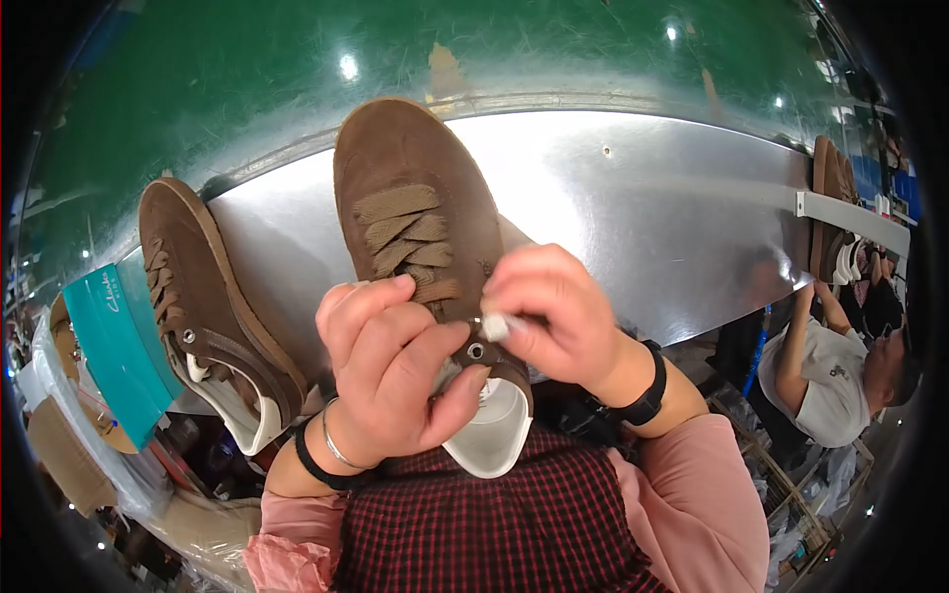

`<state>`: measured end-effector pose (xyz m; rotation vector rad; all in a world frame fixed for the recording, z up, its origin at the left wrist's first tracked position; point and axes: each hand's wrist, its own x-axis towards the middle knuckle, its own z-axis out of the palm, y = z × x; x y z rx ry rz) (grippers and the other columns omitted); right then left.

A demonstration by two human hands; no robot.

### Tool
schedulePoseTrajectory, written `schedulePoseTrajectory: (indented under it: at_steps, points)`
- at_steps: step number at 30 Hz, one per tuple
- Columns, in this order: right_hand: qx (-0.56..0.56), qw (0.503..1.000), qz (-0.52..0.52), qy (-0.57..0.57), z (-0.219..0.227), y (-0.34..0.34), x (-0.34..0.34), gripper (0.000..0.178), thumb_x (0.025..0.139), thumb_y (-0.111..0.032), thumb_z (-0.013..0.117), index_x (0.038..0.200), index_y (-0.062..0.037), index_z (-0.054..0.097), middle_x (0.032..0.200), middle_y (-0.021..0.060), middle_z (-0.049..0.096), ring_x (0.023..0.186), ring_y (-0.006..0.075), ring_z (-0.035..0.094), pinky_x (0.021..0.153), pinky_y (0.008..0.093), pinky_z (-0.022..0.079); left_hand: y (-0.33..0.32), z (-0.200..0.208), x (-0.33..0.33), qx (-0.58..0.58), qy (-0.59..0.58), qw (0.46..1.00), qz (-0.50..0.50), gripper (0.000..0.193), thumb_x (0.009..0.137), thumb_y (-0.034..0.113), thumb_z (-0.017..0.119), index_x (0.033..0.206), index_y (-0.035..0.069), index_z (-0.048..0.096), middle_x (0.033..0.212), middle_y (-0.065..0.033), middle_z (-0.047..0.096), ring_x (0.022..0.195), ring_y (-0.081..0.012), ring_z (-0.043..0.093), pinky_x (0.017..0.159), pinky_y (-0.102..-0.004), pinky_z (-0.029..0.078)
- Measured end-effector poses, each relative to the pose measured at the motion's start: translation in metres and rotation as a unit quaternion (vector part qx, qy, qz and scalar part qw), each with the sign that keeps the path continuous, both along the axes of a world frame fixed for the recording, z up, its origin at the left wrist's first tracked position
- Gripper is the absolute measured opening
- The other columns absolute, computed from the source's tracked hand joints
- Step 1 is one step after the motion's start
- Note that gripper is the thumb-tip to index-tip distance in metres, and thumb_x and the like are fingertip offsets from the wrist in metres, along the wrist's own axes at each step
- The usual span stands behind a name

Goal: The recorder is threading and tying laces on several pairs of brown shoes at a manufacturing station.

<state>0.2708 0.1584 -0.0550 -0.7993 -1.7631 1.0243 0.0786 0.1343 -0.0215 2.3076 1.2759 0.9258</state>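
A brown lace-up sneaker (pixel 414 148) lies in front of me, toe pointing away, its flat brown laces (pixel 407 237) crossed over the front. My left hand (pixel 390 361) is closed on the sneaker's side near the collar, thumb and forefinger beside a metal eyelet (pixel 475 351). In a pinch, my right hand (pixel 559 311) holds a small white piece (pixel 495 327) just above that eyelet; the piece is too blurred to name. The pale inside of the shoe opens toward me, partly hidden by my left hand. A second brown sneaker (pixel 232 296) rests on the left.
Beneath the sneakers is a shiny metal sheet (pixel 672 217), bordered at the far side by a green surface (pixel 563 49). A teal box flap (pixel 121 356) stands at the left. On the right, another person (pixel 835 376) reaches toward more brown shoes (pixel 828 208) near a white metal bar (pixel 852 217).
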Motion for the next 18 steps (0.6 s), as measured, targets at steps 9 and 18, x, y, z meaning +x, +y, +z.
schedulePoseTrajectory:
  at_steps: [9,18]
  points:
    - [0.002,0.993,-0.090,-0.076,0.028,-0.002,-0.011,0.009,0.076,-0.003,0.063,0.085,-0.0033,0.063,0.068,0.0080,0.058,0.059,0.0171,0.057,0.051,0.0292,0.043,-0.020,0.017,-0.006,0.041,0.071,0.996,0.026,0.052,0.064,0.024,0.078,0.107,0.007,0.054,0.115,-0.0125,0.051,0.117,-0.0378,0.041,0.096,-0.0467,0.035]
    - [-0.388,0.902,0.009,0.191,0.006,-0.035,-0.024,0.032,0.091,-0.017,0.056,0.121,-0.0036,0.052,0.085,-0.0004,0.056,0.072,0.0065,0.052,0.059,0.0208,0.045,-0.018,0.015,-0.028,0.137,0.018,0.983,0.117,0.031,0.064,-0.006,0.059,0.094,0.000,0.060,0.099,-0.0157,0.061,0.090,-0.0332,0.059,0.078,-0.0404,0.049]
